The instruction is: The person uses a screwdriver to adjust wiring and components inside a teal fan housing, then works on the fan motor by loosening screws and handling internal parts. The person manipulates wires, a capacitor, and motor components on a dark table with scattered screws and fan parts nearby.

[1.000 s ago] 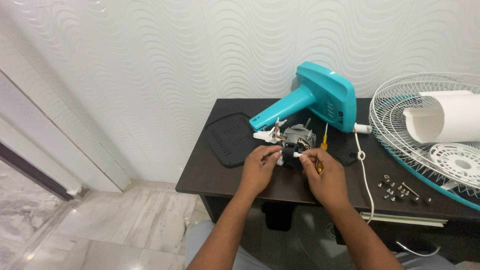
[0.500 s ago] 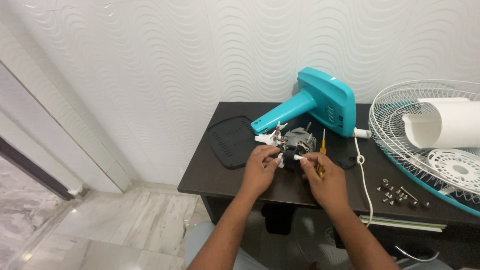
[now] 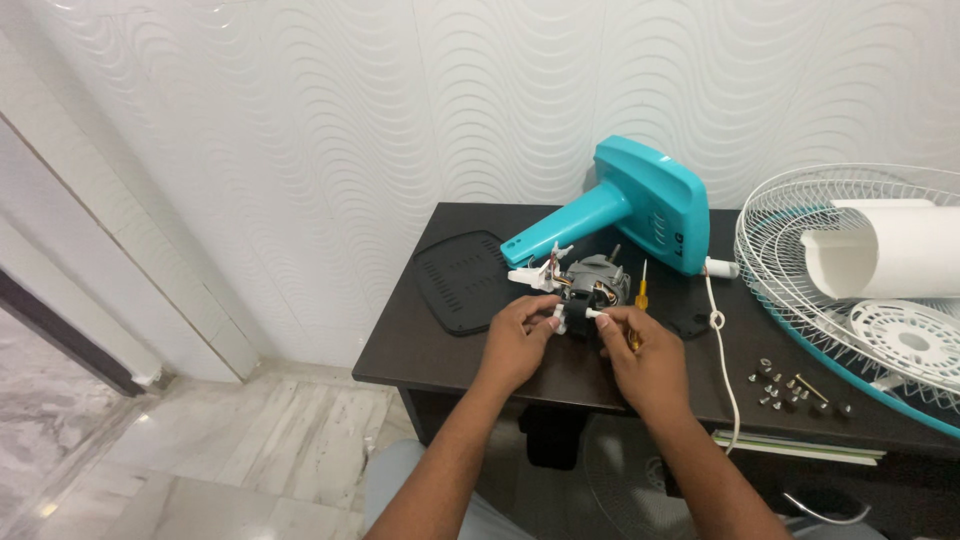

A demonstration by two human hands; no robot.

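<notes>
Since the earlier frame little has shifted: both my hands stay at the motor, the view merely a touch nearer. Item one, my left hand (image 3: 518, 338): grip closed in a pinch, fingertips (image 3: 550, 318) on a small white part at the left front of the grey fan motor (image 3: 592, 288). Item two, my right hand (image 3: 648, 352): grip likewise closed in a pinch on a small white connector (image 3: 592, 315) at the motor's front, thumb and forefinger meeting on it. Item three, the motor itself: sits on the dark worktop (image 3: 420, 345) near its middle, between my two hands, with white plastic pieces (image 3: 535, 274) and wires at its left. Item four, yellow-handled screwdriver (image 3: 641, 290): just beside the motor on its right, partly behind my right hand. Item five, teal fan housing (image 3: 640, 205): lying behind the motor, near the wall. Item six, black grille panel (image 3: 462, 280): flat on the worktop, left of the motor, close to the left edge. Item seven, white cord (image 3: 722, 350): runs down the worktop right of my right hand and over the front edge. Item eight, loose screws (image 3: 790, 388): scattered further right, well apart from my hands. Item nine, wire fan guard (image 3: 800, 230) with white blade part (image 3: 900, 250): at the far right. Open room: bare worktop lies in front of the left hand up to the front edge.
</notes>
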